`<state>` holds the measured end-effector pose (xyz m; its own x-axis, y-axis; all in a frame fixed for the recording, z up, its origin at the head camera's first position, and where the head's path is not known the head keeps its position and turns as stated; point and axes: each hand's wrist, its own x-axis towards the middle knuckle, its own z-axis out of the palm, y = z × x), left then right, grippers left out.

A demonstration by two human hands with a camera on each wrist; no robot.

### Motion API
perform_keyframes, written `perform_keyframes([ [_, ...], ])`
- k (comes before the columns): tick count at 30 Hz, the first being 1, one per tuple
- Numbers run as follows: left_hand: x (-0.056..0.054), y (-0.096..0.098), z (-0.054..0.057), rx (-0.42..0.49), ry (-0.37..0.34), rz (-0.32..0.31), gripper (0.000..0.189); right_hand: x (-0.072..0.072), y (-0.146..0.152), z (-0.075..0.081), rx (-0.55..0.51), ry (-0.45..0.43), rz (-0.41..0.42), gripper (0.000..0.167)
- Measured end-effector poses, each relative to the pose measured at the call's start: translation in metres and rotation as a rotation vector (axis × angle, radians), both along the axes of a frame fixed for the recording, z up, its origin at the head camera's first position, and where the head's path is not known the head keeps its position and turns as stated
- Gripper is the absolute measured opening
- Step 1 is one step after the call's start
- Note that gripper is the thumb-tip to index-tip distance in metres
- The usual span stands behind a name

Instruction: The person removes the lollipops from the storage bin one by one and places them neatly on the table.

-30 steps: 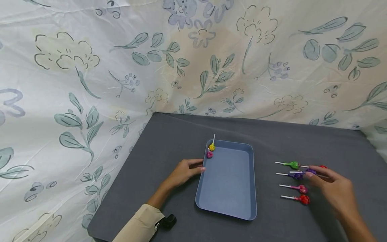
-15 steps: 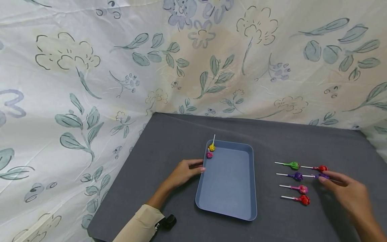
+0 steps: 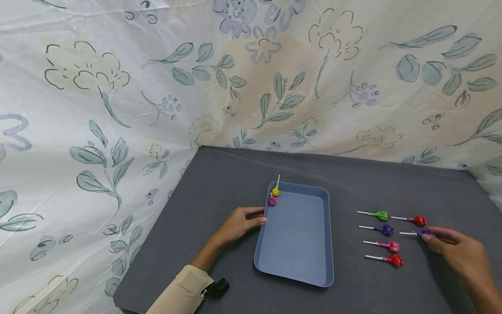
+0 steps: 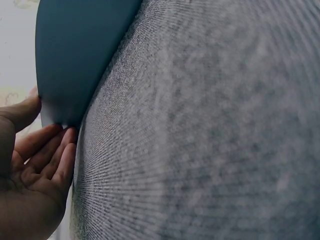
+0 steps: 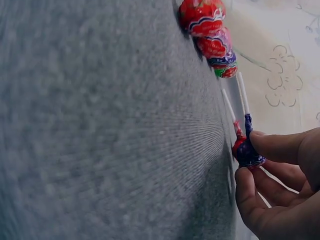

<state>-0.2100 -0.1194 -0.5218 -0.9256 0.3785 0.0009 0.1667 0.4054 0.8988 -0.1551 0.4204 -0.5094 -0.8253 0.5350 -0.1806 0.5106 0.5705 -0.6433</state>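
Note:
My right hand (image 3: 459,248) pinches the wrapped head of a purple lollipop (image 5: 250,154) between thumb and fingers, low over the table. Its white stick points left in the head view. A red lollipop (image 3: 420,220) lies just beyond it. To their left, a green lollipop (image 3: 382,216), another purple lollipop (image 3: 387,230), a pink lollipop (image 3: 394,247) and a second red lollipop (image 3: 396,261) form a column. My left hand (image 3: 238,224) touches the left side of a blue-grey tray (image 3: 331,235) with thumb and fingertips. In the tray's far left corner sit a yellow lollipop (image 3: 276,191) and a magenta lollipop (image 3: 272,201).
Dark grey cloth covers the table (image 3: 219,174). A floral curtain (image 3: 251,87) hangs behind it and along the left. A black device (image 3: 219,288) is on my left wrist beside the beige sleeve (image 3: 182,290).
My right hand has carried the purple lollipop right from above the column, then slightly nearer me, below the far red lollipop. The left hand and tray have stayed put.

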Motion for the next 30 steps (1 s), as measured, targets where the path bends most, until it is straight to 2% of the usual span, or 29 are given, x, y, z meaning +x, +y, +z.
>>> perform_keyframes([
  [4, 0.0, 0.0, 0.0004, -0.001, 0.0, -0.002, 0.052, -0.001, 0.0022, -0.0033, 0.014, -0.026, -0.001, 0.061],
  [14, 0.0012, -0.0006, 0.0019, 0.004, 0.0, -0.003, 0.051, -0.0025, 0.0033, -0.0078, -0.008, -0.023, 0.008, 0.064],
  [30, 0.0008, -0.0012, 0.0028, -0.009, -0.004, -0.01, 0.052, -0.0009, 0.002, -0.0033, -0.014, 0.05, -0.008, 0.061],
])
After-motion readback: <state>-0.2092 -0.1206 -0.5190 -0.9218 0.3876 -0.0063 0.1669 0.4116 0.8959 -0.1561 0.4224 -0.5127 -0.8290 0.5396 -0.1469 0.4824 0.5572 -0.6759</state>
